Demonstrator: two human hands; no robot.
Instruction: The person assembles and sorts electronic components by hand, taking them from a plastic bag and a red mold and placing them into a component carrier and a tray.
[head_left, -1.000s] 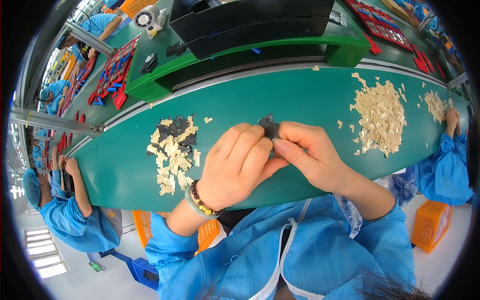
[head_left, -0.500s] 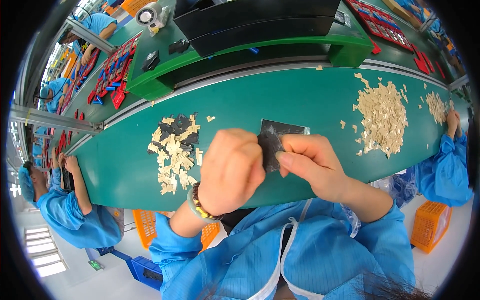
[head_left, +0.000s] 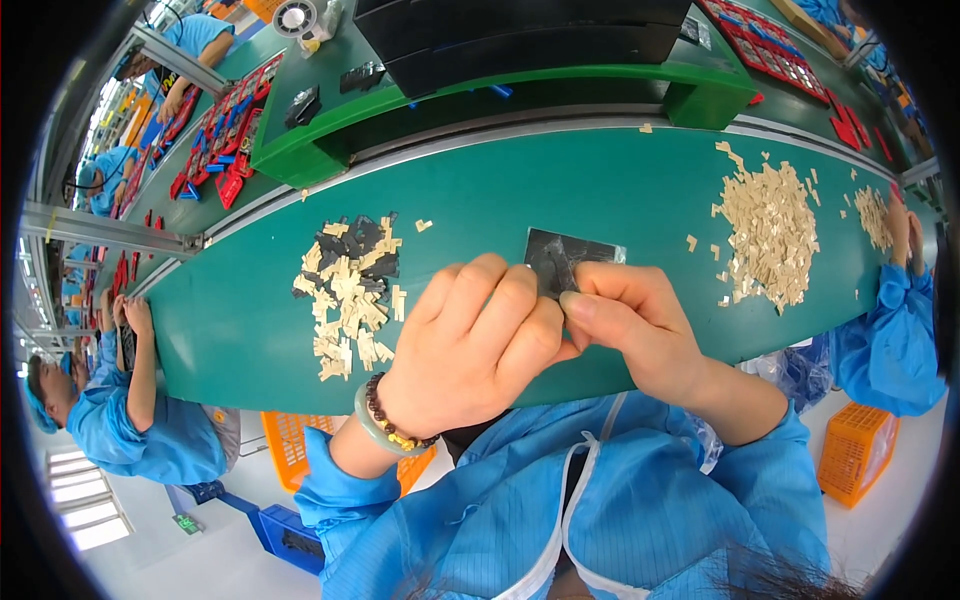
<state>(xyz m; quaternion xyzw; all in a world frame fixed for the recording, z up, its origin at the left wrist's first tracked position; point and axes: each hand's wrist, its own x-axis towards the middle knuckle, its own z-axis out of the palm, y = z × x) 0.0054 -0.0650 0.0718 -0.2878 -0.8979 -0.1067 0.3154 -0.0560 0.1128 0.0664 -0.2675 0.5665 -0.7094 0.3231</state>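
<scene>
My left hand (head_left: 475,340), with a bead bracelet and a pale bangle at its wrist, is closed, its fingers curled in front of a dark film-like sheet (head_left: 551,268). My right hand (head_left: 640,325) pinches this sheet's edge between thumb and forefinger. The two hands' fingertips meet, and the left hand's grip is partly hidden behind its knuckles. Just beyond them a flat black rectangular sheet (head_left: 590,248) lies on the green table (head_left: 470,200). To the left is a pile of small tan pieces (head_left: 345,300) mixed with black scraps (head_left: 352,240).
A large heap of tan pieces (head_left: 768,235) lies to the right, with a smaller heap (head_left: 873,217) by a co-worker's hand (head_left: 905,235). Another person (head_left: 150,400) works at far left. A green shelf (head_left: 520,80) carries black bins (head_left: 530,40). Orange crates (head_left: 858,455) stand below.
My left hand has turned, its fingers now lower and nearer my right hand. The held sheet shows less, mostly behind my fingers. The view has shifted slightly.
</scene>
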